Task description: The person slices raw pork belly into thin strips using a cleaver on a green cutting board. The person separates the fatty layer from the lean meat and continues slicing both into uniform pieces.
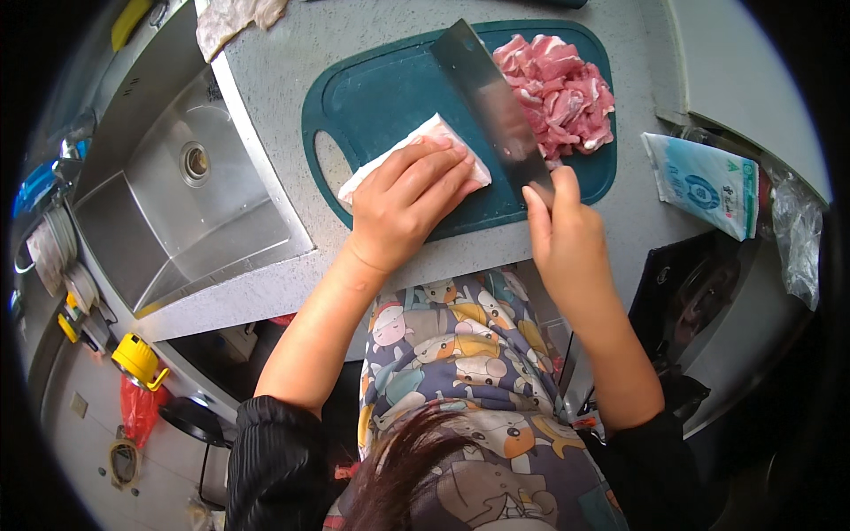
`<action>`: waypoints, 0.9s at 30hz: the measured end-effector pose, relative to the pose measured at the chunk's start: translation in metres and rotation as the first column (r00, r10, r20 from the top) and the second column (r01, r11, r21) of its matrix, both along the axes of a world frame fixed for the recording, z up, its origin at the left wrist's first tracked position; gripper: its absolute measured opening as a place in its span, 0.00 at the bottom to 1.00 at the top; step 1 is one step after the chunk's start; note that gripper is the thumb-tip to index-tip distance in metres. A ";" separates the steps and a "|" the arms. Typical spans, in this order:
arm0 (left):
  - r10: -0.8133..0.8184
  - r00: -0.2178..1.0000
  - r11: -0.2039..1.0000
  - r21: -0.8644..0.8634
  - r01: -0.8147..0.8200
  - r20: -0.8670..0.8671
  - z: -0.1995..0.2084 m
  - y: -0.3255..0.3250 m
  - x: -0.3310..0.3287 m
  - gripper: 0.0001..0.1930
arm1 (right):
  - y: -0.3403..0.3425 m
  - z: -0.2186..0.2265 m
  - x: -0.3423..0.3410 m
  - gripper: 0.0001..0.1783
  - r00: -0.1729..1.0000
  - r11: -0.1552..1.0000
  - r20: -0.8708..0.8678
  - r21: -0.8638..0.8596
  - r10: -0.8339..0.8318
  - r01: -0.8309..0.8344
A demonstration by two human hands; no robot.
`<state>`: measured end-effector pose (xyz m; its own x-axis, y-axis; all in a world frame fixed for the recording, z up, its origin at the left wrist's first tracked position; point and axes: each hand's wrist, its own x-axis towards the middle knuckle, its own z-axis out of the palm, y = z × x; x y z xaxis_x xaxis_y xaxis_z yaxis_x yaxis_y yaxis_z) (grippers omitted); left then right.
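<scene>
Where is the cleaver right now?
In the head view, the cleaver is in the right hand, over the green board, left of the cut meat.

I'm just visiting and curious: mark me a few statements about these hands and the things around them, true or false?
1. The right hand holds a cleaver. True.
2. The cut pink meat sits on the dark green cutting board, to the right of the blade. True.
3. The left hand is on the meat. False: it rests on a white pad.
4. The sink is left of the board. True.
5. The blue-and-white package lies on the board. False: it lies to the right of it.
</scene>
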<state>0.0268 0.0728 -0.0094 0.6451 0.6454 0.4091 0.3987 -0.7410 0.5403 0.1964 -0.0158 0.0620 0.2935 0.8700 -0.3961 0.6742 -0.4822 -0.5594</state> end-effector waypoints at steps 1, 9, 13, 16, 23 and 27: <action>-0.013 1.000 1.000 -0.010 0.014 0.019 0.000 0.001 -0.001 0.14 | 0.002 0.005 0.001 0.11 0.998 1.000 -0.057 0.012 -0.021 0.022; -0.088 0.996 0.996 0.005 0.089 -0.016 0.000 0.007 -0.013 0.13 | 0.006 0.027 -0.019 0.09 0.995 0.995 0.017 0.015 0.094 -0.094; -0.062 0.997 0.998 0.008 0.062 -0.037 0.006 0.012 -0.013 0.12 | 0.000 0.025 -0.024 0.10 0.984 0.987 0.087 -0.054 0.154 -0.150; -0.019 0.999 1.000 -0.003 0.019 -0.035 0.008 0.007 -0.012 0.11 | -0.021 0.033 -0.021 0.09 0.982 0.981 0.081 -0.110 0.172 -0.162; -0.006 0.998 1.000 -0.015 0.005 -0.059 0.014 0.011 -0.008 0.10 | 0.011 0.025 -0.025 0.09 0.914 0.940 0.223 -0.123 0.338 -0.317; -0.011 1.000 1.000 -0.014 0.011 -0.029 0.013 0.012 -0.016 0.11 | -0.016 0.035 -0.028 0.08 0.929 0.943 0.195 -0.177 0.314 -0.281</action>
